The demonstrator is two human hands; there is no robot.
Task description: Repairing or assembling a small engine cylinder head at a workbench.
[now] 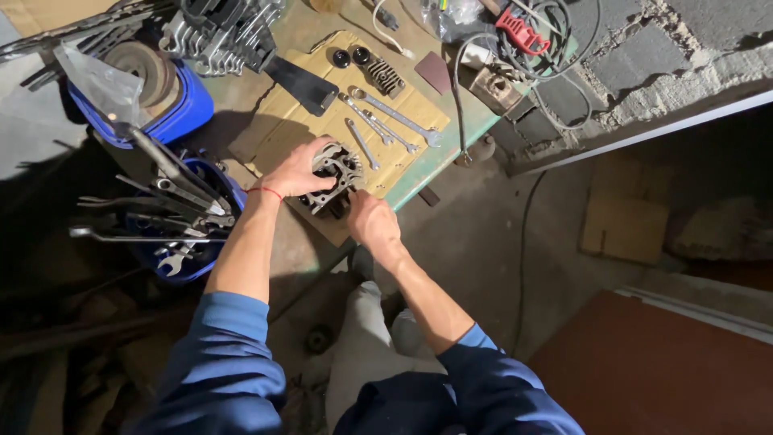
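Cylinder head (pixel 332 179), a finned grey metal casting, sits on a sheet of cardboard (pixel 278 129) at the near edge of the green workbench (pixel 439 157), directly between the two hands. Left hand (pixel 296 171) lies over its left side with the fingers curled across the top, clasping it; a red thread circles that wrist. Right hand (pixel 372 219) presses against its near right corner, fingers tucked under and out of sight, so whether they grip the casting or only brace it cannot be told.

Just beyond the hands, several spanners (pixel 386 122) lie side by side on the cardboard, with a small coil spring (pixel 386 76) and two dark round caps (pixel 351 56) farther out. A black flat bar (pixel 302 82) slants across the far left of the sheet, leading to a larger finned engine block (pixel 221 32). Left of the left forearm stands a blue bucket (pixel 181 246) bristling with wrenches, their handles jutting toward the arm, and another blue tub (pixel 173 117) holds a round disc behind it. Beyond the right hand, black cables (pixel 531 72) and a red clamp (pixel 520 32) crowd the bench corner.
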